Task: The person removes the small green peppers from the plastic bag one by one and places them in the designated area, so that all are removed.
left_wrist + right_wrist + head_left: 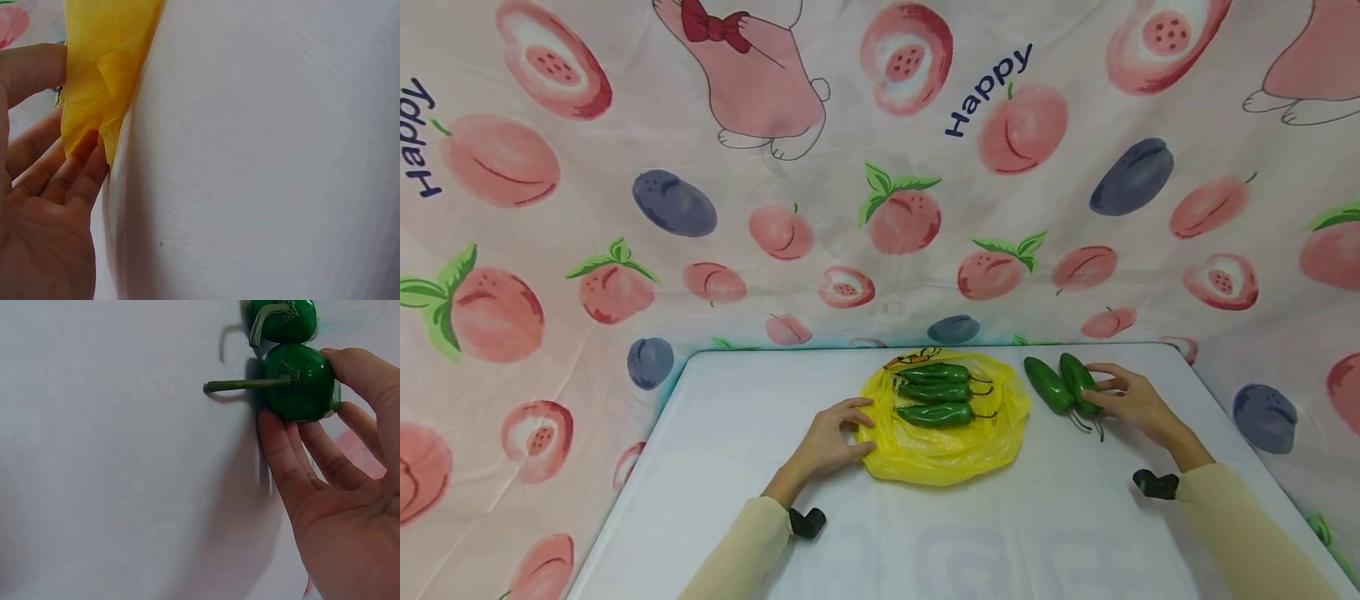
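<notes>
Three green chili peppers (pixel 934 415) lie in a row on a round-spread yellow plastic bag (pixel 917 467), their stems to the right. My left hand (pixel 831 437) rests at the bag's left edge, thumb and fingers spread apart. In the left wrist view, those fingers (pixel 47 169) touch the yellow plastic (pixel 109 62). On the right, my right hand (pixel 1138 408) holds a green chili pepper (pixel 1077 379) between thumb and fingers. Close beside it on its left lies another green chili pepper (pixel 1047 385). The right wrist view shows the held pepper (pixel 299 387) stem-end on.
The white table (pixel 737 417) reaches back to a hanging cloth (pixel 760 317) printed with peaches and plums. A dark device (pixel 807 523) sits at the left wrist, and a similar dark device (pixel 1155 484) at the right.
</notes>
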The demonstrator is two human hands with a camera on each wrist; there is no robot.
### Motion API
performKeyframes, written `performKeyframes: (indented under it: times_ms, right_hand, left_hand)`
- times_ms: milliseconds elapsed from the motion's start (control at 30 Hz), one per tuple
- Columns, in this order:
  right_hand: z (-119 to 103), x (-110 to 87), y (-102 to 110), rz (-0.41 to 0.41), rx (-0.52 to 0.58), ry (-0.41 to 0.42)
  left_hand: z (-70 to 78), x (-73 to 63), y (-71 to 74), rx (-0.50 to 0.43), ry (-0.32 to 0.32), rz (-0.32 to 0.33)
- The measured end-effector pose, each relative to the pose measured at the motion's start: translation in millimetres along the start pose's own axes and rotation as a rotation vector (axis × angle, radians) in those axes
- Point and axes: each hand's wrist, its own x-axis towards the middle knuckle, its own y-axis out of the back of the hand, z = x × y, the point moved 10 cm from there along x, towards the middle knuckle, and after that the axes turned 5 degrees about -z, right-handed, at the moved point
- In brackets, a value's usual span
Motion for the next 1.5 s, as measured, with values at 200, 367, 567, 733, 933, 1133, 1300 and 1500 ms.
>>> performKeyframes:
  times_ms: [200, 367, 567, 733, 933, 1133, 1300, 1500]
  right_hand:
    - [1.5, 1.9, -1.1, 0.003, -0.014, -0.020]
    - [-0.8, 2.8, -2.9, -0.008, -0.033, -0.030]
    - [-3.1, 4.8, -2.9, -0.003, -0.071, -0.034]
    - [-2.4, 6.7, -3.5, -0.001, -0.070, -0.028]
    - [0.3, 8.9, -4.6, -0.004, -0.053, -0.014]
    - [0.2, 8.6, -4.6, -0.002, -0.056, -0.011]
    - [-1.7, 7.7, -4.6, -0.003, -0.056, -0.017]
    - [-5.3, 7.3, -6.2, -0.026, -0.069, 0.005]
  left_hand:
    - [0.5, -0.1, 0.0, -0.002, 0.002, -0.002]
    - [1.5, -0.3, 0.7, -0.002, 0.006, -0.002]
    - [5.1, -1.1, 2.1, -0.004, -0.015, 0.003]
    - [3.5, -0.3, 2.3, -0.012, 0.002, 0.003]
    - [3.4, 0.3, 2.3, -0.014, 0.008, 0.003]
    - [3.0, 0.3, 2.0, -0.016, 0.012, 0.003]
    - [2.9, 0.3, 1.6, -0.016, 0.006, 0.002]
    - [3.6, -0.6, 0.7, 0.000, -0.006, -0.001]
